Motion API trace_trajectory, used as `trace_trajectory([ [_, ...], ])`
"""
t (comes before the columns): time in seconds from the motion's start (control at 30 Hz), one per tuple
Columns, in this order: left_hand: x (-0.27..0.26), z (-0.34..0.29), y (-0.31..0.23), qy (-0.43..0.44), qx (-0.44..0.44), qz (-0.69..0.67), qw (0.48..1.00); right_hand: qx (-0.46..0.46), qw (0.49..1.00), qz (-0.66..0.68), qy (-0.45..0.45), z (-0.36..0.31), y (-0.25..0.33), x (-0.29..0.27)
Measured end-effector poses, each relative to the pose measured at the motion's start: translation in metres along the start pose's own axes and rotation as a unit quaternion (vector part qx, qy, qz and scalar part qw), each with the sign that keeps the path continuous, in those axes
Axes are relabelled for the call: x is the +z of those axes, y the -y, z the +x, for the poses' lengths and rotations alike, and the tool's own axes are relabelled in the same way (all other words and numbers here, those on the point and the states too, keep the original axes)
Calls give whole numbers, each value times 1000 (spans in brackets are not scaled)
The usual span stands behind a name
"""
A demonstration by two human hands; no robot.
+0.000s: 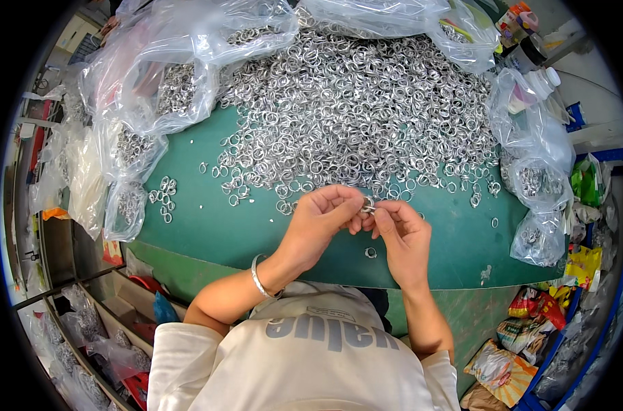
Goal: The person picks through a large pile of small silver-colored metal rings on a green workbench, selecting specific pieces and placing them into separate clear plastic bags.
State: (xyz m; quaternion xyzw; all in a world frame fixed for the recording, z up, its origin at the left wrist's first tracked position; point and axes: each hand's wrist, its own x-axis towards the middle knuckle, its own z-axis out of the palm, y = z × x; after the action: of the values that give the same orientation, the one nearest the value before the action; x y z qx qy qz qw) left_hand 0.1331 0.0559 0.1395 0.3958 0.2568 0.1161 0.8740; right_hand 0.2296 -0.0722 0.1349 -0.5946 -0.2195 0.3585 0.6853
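My left hand [319,222] and my right hand [406,240] meet at the near edge of a large pile of silver metal rings [366,103]. Pinched between the fingertips of both hands is a small silver ring [368,205]; whether there is more than one, I cannot tell, since the fingers cover part of it. Just below the hands a single loose ring [371,253] lies on the green tabletop [311,257]. To the left, a small cluster of rings [163,197] sits apart from the pile. A silver bangle [258,277] circles my left wrist.
Clear plastic bags with rings [181,89] line the table's left and back. More knotted bags [539,236] and a white-capped bottle [543,81] stand at the right edge. Divided bins [109,312] are low on the left; colourful packets [503,370] fill the lower right.
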Motion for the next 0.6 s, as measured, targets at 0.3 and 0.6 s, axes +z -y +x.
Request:
trace_trajectory([
  [0.3,2,-9,4,19,196,250,948,-37,995,-93,-23,-2,2,5],
  [0.6,-2,-9,8,0,416,447,792,-138,953,-258,-74,0,2,4],
])
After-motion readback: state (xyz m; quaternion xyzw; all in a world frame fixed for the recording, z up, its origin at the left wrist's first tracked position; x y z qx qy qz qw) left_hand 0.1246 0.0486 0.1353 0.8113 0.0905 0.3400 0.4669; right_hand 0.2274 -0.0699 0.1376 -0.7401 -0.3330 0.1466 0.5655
